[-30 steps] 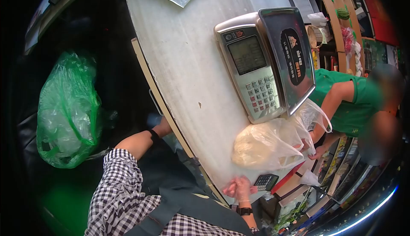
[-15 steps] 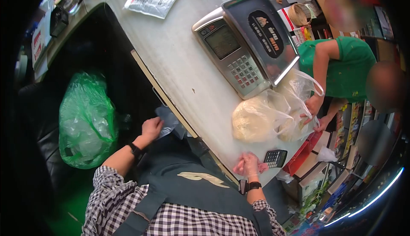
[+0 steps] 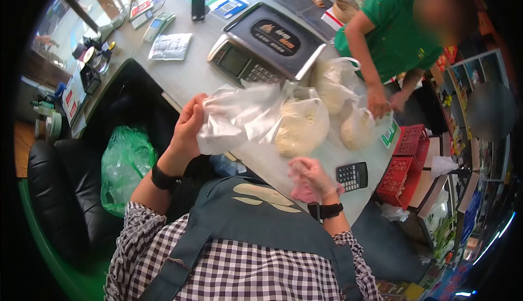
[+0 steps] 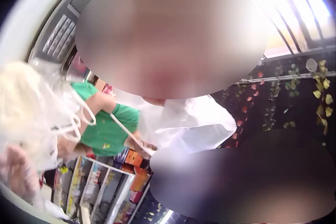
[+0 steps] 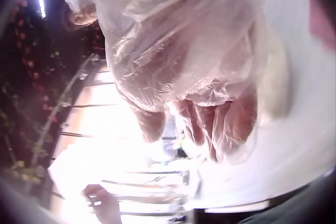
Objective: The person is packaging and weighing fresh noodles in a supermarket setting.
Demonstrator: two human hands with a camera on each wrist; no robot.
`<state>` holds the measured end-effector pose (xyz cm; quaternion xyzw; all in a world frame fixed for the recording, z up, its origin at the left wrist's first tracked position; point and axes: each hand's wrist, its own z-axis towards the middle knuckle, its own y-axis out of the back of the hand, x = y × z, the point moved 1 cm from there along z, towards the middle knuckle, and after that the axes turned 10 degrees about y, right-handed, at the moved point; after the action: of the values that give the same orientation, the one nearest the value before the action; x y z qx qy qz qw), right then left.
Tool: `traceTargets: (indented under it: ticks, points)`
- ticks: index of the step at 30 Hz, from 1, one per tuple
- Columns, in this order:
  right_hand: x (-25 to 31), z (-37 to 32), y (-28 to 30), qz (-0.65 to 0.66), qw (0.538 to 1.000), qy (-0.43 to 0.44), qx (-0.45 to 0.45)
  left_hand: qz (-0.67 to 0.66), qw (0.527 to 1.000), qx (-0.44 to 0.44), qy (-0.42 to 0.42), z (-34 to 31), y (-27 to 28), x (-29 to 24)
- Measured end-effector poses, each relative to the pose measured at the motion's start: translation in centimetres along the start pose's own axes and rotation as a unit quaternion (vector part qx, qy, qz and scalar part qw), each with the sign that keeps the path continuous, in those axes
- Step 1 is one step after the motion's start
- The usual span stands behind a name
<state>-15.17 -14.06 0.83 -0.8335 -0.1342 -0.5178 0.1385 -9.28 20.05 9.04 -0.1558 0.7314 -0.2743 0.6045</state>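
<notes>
My left hand (image 3: 188,124) grips an unfilled white plastic bag (image 3: 234,118), raised over the near edge of the counter. The bag stretches out to the right and overlaps a tied clear bag of pale contents (image 3: 301,129). My right hand (image 3: 313,174) wears a clear plastic glove, its fingers loosely bent, with nothing between them in the right wrist view. A crumpled pink cloth (image 3: 300,191) lies by this hand, partly covered by it. Left of the calculator (image 3: 352,176) is the right hand.
A scale (image 3: 272,39) stands on the counter (image 3: 180,83). Across it, a person in a green shirt (image 3: 384,23) reaches to two more filled bags (image 3: 357,129). Red crates (image 3: 400,175) stand at the right. A green bag (image 3: 126,162) sits on the black chair (image 3: 60,192).
My left hand has come up from below the counter edge with the white bag. The right hand has lifted a little. The head view has turned, showing more of the counter's far left.
</notes>
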Motion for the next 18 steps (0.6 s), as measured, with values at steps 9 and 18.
traceTargets:
  ticks: [9, 18]
  points:
    - [11.0, -1.4, -1.5, 0.221, 0.889, 0.399, -0.049, -0.026, 0.973, 0.189, 0.130, 5.0, -7.7, 12.4]
    - [12.7, -4.3, 2.4, -0.230, 0.824, 0.403, -0.326, -0.134, 0.915, 0.302, 0.232, 10.9, -9.7, 9.5]
